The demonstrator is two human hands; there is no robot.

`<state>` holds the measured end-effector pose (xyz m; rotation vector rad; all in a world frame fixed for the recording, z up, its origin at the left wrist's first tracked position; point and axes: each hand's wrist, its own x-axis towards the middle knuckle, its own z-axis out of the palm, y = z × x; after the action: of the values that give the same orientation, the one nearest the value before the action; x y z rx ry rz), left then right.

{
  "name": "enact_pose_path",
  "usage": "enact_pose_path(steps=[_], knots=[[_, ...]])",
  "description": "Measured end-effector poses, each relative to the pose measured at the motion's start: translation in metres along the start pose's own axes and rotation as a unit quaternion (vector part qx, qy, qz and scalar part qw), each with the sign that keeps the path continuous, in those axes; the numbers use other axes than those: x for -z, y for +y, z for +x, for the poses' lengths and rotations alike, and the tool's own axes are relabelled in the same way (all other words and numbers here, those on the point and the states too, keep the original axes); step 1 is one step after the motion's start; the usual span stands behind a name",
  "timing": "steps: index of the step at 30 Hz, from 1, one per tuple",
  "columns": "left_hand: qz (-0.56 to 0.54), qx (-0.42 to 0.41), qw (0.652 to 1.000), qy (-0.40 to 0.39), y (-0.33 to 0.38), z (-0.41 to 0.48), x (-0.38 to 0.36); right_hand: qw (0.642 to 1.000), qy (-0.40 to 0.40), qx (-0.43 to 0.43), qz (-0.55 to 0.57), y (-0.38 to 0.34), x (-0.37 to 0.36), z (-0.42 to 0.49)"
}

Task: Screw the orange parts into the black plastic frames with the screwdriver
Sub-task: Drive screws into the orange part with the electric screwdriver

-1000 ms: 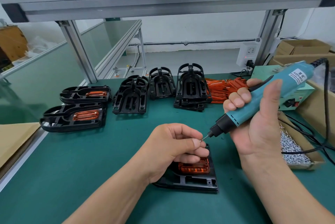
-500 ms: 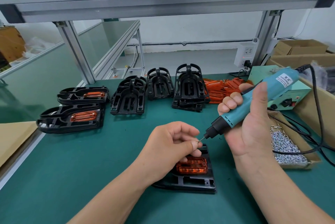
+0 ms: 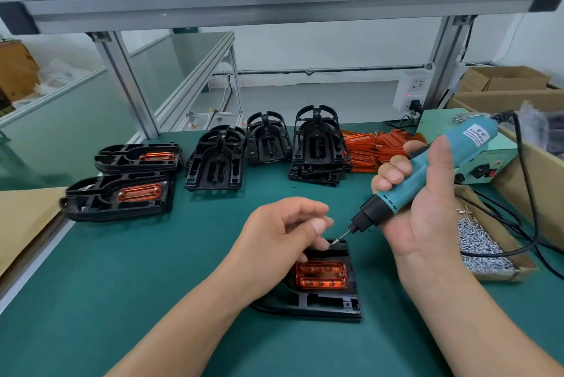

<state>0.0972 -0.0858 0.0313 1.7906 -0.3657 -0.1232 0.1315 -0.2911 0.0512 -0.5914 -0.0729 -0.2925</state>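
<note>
A black plastic frame [image 3: 329, 305] lies on the green mat in front of me with an orange part [image 3: 322, 275] seated in it. My right hand [image 3: 424, 224] grips the teal electric screwdriver [image 3: 427, 172], tilted down to the left. Its bit carries a small screw [image 3: 335, 241] just above the frame's far edge. My left hand [image 3: 280, 239] hovers over the frame's left half and hides it. Its fingers are loosely curled, the thumb is lifted off the screw and one fingertip lies beside it.
Two frames fitted with orange parts [image 3: 134, 193] lie at the left. Empty black frames [image 3: 317, 144] stand in stacks at the back, beside a pile of loose orange parts [image 3: 369, 151]. A cardboard tray of screws [image 3: 479, 242] and the screwdriver's cable [image 3: 531, 193] lie at the right.
The screwdriver has come down and left toward the frame. My left hand has let go of the screw at the bit tip, and its thumb has lifted away.
</note>
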Motion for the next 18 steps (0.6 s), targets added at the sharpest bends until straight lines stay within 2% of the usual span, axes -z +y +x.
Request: enact_pose_path(steps=[3, 5, 7, 10, 18], knots=[[0.198, -0.045, 0.978, 0.038, -0.005, 0.0, 0.012, 1.0, -0.009, -0.012, -0.02, -0.003, 0.001, 0.0], [0.329, -0.081, 0.941, 0.015, -0.005, 0.0, 0.014, 0.999, -0.024, -0.019, -0.034, -0.005, 0.002, 0.001], [0.392, -0.093, 0.915, -0.03, -0.005, 0.001, 0.012, 0.997, -0.043, -0.027, -0.05, -0.006, 0.002, 0.001], [0.43, -0.061, 0.899, -0.06, -0.007, 0.001, 0.008, 0.993, -0.074, -0.043, -0.081, -0.005, 0.001, 0.001], [0.437, -0.015, 0.898, -0.054, -0.01, 0.005, 0.006, 0.98, -0.124, -0.061, -0.146, 0.001, -0.001, -0.004]])
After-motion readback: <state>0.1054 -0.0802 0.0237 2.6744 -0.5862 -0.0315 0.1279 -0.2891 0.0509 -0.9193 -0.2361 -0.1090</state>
